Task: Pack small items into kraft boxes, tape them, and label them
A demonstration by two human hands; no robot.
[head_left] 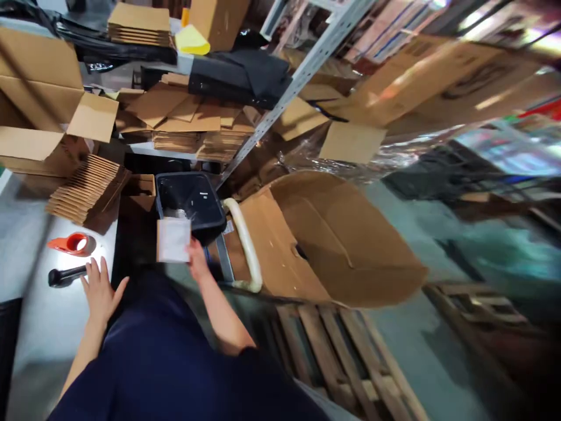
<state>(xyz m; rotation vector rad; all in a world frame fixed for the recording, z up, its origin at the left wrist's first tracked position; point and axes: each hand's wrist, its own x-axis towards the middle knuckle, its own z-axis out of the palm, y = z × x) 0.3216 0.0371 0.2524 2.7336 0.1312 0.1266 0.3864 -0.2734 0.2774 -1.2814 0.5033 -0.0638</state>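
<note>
Packet [174, 240] is being clasped by the right grip [198, 260]; the left grip [100, 294] is being splayed near a black tool [65, 276].

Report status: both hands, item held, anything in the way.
Left hand spread open beside black handheld tool on table. Right hand gripping flat white item by its edge. Dark bin close by, rim partly hidden behind item; contact unclear.

white packet [174, 240], black bin [204, 206], navy shirt [170, 374]
</note>
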